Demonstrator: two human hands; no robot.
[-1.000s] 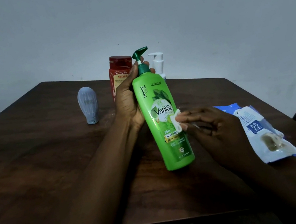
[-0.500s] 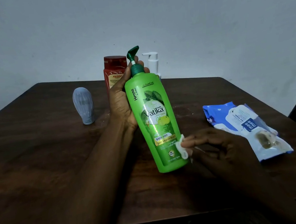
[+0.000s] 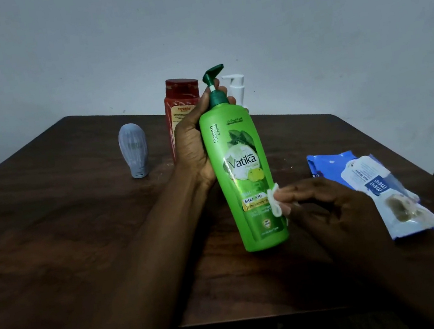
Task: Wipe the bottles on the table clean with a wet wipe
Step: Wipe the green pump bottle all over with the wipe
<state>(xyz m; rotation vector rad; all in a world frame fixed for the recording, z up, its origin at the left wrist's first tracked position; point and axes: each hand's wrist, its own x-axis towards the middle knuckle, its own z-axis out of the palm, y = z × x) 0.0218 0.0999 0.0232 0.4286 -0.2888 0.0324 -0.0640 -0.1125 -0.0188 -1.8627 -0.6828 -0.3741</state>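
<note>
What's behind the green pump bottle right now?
Behind the green plastic pump bottle stand a red flip-cap bottle and a white pump dispenser head; the dispenser's body is covered by the bottle and the left hand.

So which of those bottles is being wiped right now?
The green pump bottle: the left hand holds it tilted while the right hand presses a white wipe against it. The red, white and grey ones stand untouched.
</note>
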